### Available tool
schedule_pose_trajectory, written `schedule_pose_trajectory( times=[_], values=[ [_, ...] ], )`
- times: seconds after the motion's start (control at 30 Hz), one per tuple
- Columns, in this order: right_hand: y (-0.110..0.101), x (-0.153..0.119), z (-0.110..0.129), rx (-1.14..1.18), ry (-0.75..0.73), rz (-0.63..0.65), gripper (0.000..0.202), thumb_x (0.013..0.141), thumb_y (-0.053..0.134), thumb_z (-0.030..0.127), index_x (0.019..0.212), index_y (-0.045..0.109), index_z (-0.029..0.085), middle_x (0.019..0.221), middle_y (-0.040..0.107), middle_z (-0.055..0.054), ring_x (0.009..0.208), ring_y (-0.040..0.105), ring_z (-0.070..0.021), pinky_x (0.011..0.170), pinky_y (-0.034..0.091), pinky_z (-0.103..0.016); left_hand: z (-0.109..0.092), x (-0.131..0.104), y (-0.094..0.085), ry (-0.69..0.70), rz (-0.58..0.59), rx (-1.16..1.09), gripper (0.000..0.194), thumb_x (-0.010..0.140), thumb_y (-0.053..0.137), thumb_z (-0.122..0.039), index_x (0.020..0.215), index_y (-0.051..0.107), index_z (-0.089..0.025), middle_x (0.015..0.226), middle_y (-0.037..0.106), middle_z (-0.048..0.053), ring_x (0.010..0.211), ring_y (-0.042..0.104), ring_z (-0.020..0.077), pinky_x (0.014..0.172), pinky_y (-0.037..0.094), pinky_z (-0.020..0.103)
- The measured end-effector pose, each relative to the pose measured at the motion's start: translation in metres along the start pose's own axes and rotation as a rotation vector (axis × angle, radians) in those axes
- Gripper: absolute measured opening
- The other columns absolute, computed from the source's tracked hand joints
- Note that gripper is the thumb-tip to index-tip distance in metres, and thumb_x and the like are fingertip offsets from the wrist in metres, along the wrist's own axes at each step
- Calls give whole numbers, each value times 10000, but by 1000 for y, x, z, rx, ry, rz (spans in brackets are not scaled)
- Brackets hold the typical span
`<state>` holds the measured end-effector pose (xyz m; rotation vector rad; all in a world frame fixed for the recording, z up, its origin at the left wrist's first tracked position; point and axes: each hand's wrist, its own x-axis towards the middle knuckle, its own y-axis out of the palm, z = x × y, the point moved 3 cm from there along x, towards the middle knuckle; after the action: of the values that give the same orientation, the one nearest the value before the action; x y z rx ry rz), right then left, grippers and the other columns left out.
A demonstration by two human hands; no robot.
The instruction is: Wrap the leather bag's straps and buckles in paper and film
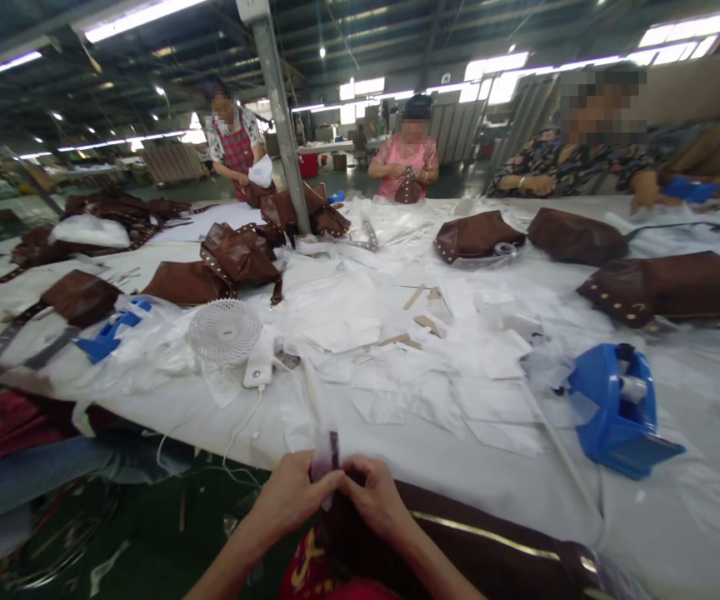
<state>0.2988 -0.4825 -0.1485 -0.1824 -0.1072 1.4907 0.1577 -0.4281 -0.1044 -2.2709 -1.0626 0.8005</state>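
Observation:
Just beyond the table's front edge, my left hand (pixel 294 492) is closed around a dark strap end (pixel 334 448) with a thin translucent wrapping (pixel 322 458) about it. My right hand (pixel 372 493) meets it from the right, thumb and fingers pinched together at the same wrapping. Below both hands a dark brown leather bag (pixel 478 542) with a gold zipper (pixel 485 535) lies across my lap, partly hidden by my right forearm.
A blue tape dispenser (pixel 616 408) stands on the white table to the right. A white fan (pixel 226 332) with a trailing cable lies left of centre. Paper sheets (pixel 341 308) and brown bags (pixel 478 235) cover much of the table. Several co-workers sit or stand around it; a metal post (pixel 282 108) rises behind.

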Motion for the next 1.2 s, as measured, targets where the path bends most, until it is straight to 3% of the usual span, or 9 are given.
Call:
schedule_pose_trajectory(
  times=[0.13,0.27,0.43,0.6,0.77,0.8,0.87,0.97,1.2],
  values=[
    [4,-3,4,-40,-2,-63,181,788,607,290,723,714,159,689,688,-13,685,603,-179,647,432,-249,0,6,1,27,-166,46,133,786,476,-239,713,563,-171,631,567,-10,621,496,144,593,318,247],
    [8,-5,9,-70,-4,-99,210,806,575,288,733,734,171,689,702,-19,678,618,-186,620,428,-249,5,10,3,-26,-149,-101,86,716,472,-169,729,557,-164,647,563,-7,623,494,144,591,353,246],
    [11,-4,8,-77,-29,-28,189,786,560,225,735,739,191,675,705,-12,657,624,-186,607,429,-252,3,6,8,-91,96,-436,296,698,482,-173,982,558,-141,626,529,-35,542,484,127,521,366,230],
    [10,-3,0,-110,-28,-49,163,751,567,197,699,721,186,658,692,-13,649,615,-188,600,426,-254,-13,-2,0,37,237,-457,381,671,528,-125,1049,566,-145,781,566,-4,686,506,129,609,390,223],
    [11,-3,-7,43,48,9,163,777,579,262,722,703,174,617,657,-7,555,565,-149,541,419,-234,-14,-9,-17,89,596,-531,499,705,509,-114,1198,502,-190,791,550,-24,606,429,91,523,311,189],
    [11,-2,-8,58,61,18,159,777,581,264,723,698,170,602,646,-5,540,555,-143,530,415,-230,-12,-7,-21,87,587,-506,423,738,491,-142,1158,533,-183,759,546,-26,572,405,85,505,298,187],
    [10,-2,-9,69,73,23,163,778,584,273,708,683,164,568,622,-1,522,543,-139,514,408,-224,-7,1,-26,115,462,-407,253,794,452,-199,985,613,-160,694,541,-22,551,397,88,507,310,191],
    [9,-2,-8,80,74,21,176,777,578,283,686,665,160,539,597,2,511,533,-136,500,397,-221,-1,13,-24,195,278,-327,205,788,490,-263,724,641,-139,665,565,-2,620,464,119,589,374,211],
    [9,-2,-7,107,53,-4,177,742,549,251,660,676,160,578,573,14,541,480,-124,506,372,-217,0,26,-4,177,264,-313,156,704,545,-253,692,643,-132,621,551,-18,599,472,130,560,352,218]
  ],
)
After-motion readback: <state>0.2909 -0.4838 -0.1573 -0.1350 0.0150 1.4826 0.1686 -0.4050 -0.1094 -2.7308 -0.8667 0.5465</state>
